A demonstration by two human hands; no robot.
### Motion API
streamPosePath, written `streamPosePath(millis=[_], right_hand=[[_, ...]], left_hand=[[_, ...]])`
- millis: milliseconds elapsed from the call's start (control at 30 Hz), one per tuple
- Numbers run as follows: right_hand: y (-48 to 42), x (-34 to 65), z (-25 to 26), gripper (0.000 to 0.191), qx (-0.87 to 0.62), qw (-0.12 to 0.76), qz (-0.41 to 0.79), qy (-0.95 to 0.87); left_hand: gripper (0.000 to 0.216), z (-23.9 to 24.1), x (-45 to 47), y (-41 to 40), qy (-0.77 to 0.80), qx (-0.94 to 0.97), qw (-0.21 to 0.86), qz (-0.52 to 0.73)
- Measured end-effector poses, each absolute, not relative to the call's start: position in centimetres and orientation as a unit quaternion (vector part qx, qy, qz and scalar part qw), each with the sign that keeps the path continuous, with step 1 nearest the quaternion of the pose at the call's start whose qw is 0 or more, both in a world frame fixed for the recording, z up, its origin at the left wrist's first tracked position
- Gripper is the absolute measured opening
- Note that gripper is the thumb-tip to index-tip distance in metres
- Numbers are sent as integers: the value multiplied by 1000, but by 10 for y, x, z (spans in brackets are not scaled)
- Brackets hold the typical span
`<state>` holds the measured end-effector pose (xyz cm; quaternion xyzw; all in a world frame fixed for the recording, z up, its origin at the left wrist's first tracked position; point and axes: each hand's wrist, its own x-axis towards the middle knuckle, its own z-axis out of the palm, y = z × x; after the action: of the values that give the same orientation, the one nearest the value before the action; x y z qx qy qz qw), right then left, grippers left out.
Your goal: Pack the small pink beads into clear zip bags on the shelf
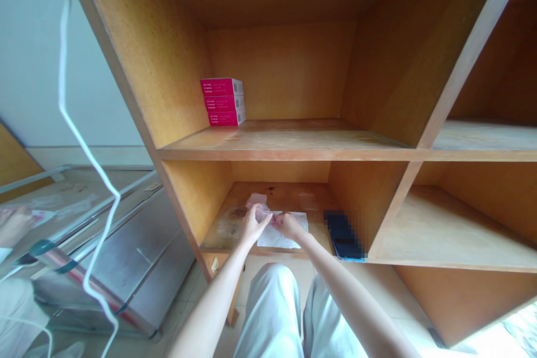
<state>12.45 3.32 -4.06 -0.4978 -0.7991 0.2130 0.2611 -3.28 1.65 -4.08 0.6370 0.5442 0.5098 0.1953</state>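
white cable (62, 50) left of left hand (254, 226)

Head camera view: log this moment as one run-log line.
left hand: holds clear plastic | right hand: touches it, above white sheet | beside: blurred dark device | shelf above: stacked pink boxes

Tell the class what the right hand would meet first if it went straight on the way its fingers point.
The right hand would probably meet the small clear plastic piece held by the left hand, though depth is unclear.
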Motion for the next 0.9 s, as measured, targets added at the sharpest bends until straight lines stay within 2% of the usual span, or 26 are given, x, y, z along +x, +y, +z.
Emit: streamPosePath(millis=[200,333,567,667,767,900], right_hand=[[31,122,-47,19,-499,258,173,-809],[33,124,-43,20,-518,265,198,-789],[39,122,-19,13,-501,380,276,-727],[37,118,-12,12,-464,356,271,-765],[37,118,-13,22,-431,335,273,-792],[41,123,-27,20,-493,355,253,-753]], left_hand=[[46,-60,-23,12,558,636,143,514],[47,-72,-22,9,566,647,114,498],[45,-68,-21,1,572,696,87,425],[47,-67,-21,0,575,701,92,413],[47,-69,-22,1,578,692,98,422],[49,-70,-23,4,583,658,121,461]])
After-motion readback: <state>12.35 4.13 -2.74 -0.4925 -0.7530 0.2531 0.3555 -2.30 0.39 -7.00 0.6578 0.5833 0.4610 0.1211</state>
